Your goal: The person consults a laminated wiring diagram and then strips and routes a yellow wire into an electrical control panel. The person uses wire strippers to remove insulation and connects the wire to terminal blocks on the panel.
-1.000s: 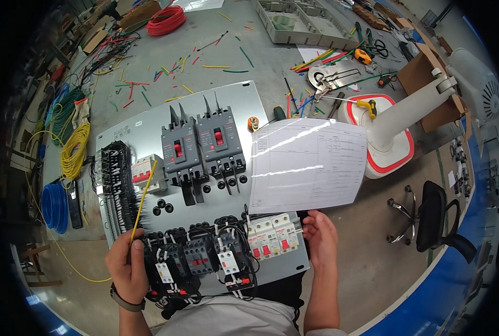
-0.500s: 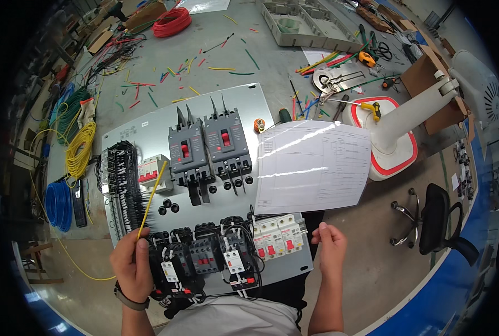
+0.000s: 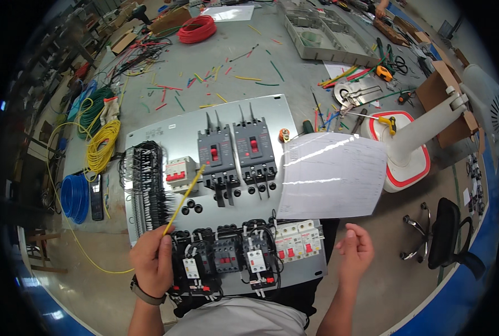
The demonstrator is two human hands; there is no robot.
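My left hand (image 3: 153,259), closed with thumb and fingers pinched, grips a yellow wire (image 3: 185,199). The wire's free end points up over the metal mounting plate (image 3: 204,215), and its long tail loops away to the left. To the right of the plate is my right hand (image 3: 355,250), its fingers curled in with nothing visible in them. Two large grey circuit breakers (image 3: 216,152) are mounted on the plate beside a small white breaker (image 3: 180,172). Along the near edge are black contactors (image 3: 226,257) and white miniature breakers (image 3: 297,243). Black wires are bundled in a terminal strip (image 3: 147,187).
A printed sheet (image 3: 333,176) overlaps the plate's right side. Coils of yellow wire (image 3: 103,147), blue wire (image 3: 74,199) and red wire (image 3: 197,29) lie on the bench. A white lamp base (image 3: 409,162) stands right; an office chair (image 3: 442,232) is beyond. Another person's hand (image 3: 381,9) shows far right.
The scene has shifted right and slightly down in the picture. The yellow wire in my left hand leans further right. My right hand's fingers have changed their curl a little.
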